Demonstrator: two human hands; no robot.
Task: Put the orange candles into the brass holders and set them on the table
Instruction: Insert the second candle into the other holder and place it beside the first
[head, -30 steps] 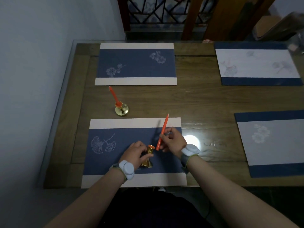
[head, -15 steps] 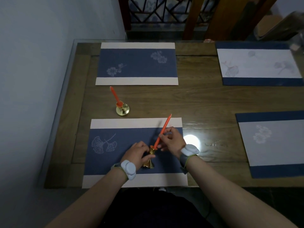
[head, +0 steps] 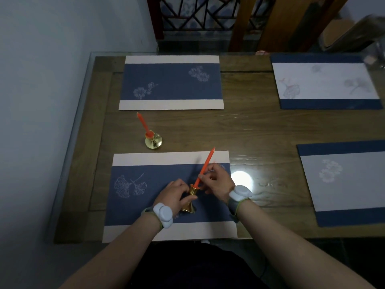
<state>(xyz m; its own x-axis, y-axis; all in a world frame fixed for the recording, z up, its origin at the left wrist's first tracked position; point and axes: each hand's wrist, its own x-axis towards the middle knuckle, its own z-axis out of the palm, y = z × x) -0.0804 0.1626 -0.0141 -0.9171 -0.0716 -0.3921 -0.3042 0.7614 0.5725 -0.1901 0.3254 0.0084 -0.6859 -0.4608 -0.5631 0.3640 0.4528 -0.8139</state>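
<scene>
A brass holder [head: 191, 202] stands on the near blue placemat [head: 145, 205], and my left hand [head: 176, 195] grips its stem. My right hand [head: 216, 182] pinches an orange candle [head: 205, 166] low on its shaft. The candle's bottom end sits in the holder's cup and it leans up to the right. Beyond the mat, a second orange candle [head: 142, 124] stands tilted in another brass holder [head: 153, 141] on the bare wooden table [head: 260, 132].
Three more placemats lie on the table: one blue at the far left [head: 170, 82], two pale ones at the right [head: 327, 84] [head: 343, 182]. A wall runs along the table's left edge. Dark wooden furniture stands behind the far edge.
My right hand has lowered the candle's bottom end from beside the holder into its cup. My left hand has stayed on the holder.
</scene>
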